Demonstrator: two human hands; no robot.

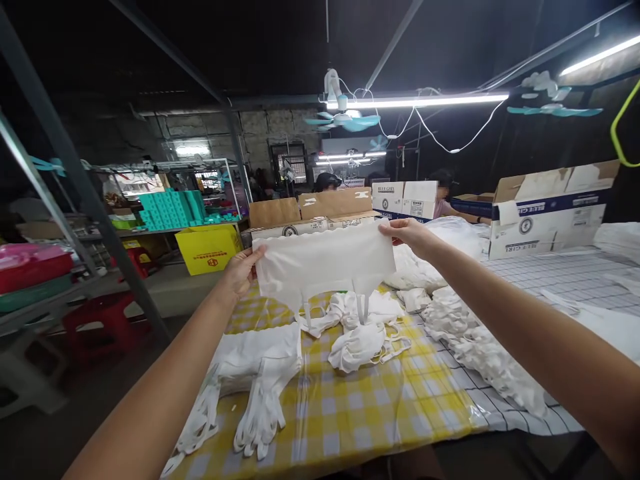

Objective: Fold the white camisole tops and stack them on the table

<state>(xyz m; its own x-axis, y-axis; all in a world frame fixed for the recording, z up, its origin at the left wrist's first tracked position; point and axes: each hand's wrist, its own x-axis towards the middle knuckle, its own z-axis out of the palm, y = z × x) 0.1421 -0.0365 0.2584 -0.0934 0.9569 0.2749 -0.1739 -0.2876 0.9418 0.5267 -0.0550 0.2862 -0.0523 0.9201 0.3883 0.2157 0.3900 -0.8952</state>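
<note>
Stretched between my two hands is a white bra top (327, 260), held up above the table with its thin straps hanging downward. My left hand (243, 270) pinches its left end, and my right hand (404, 235) grips the upper right corner. Below my left hand lies a stack of similar white bra tops (260, 353), their straps spilling toward the near edge. Beneath the raised garment sit crumpled white bras (357, 347) with loose straps.
A yellow-checked cloth (340, 420) covers the near table. On the right, a heap of white garments (480, 340) rests on a grid-patterned cloth. Cardboard boxes (550, 223) line the back. Beyond the table's left side stand a yellow box (209, 250) and a red stool (103, 327).
</note>
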